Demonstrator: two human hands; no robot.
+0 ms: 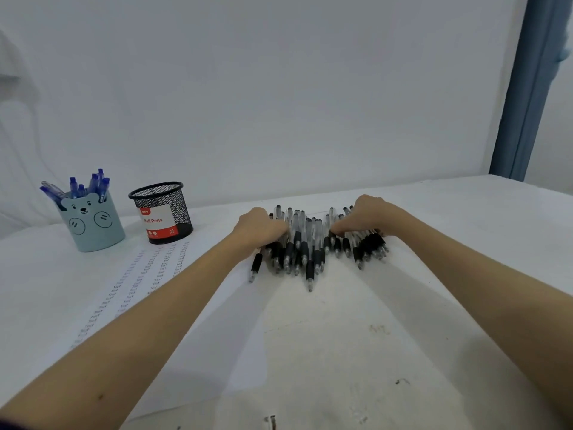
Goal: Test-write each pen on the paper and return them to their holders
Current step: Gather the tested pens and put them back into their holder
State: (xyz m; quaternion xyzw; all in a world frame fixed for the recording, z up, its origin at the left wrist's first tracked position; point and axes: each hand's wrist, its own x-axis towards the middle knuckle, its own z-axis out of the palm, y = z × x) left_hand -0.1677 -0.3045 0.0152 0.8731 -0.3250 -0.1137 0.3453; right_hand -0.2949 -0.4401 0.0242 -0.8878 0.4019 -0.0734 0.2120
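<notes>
A heap of several black-grip clear pens point(313, 246) lies on the white table, tips pointing toward me. My left hand point(259, 226) rests on the heap's left side with fingers curled over the pens. On the right side, my right hand point(366, 217) covers the pens with fingers bent down onto them. A sheet of paper point(148, 274) with rows of small written marks lies to the left. Behind the paper stands a black mesh holder point(162, 212) labelled "Ball Pens", showing no pens. A light blue bear-face holder point(90, 223) holds several blue pens point(90, 184).
The white-covered table point(356, 352) has small dark smudges near the front. A white wall runs behind it, with a blue post point(524, 88) at the far right. A small metal item point(271, 422) lies at the bottom edge.
</notes>
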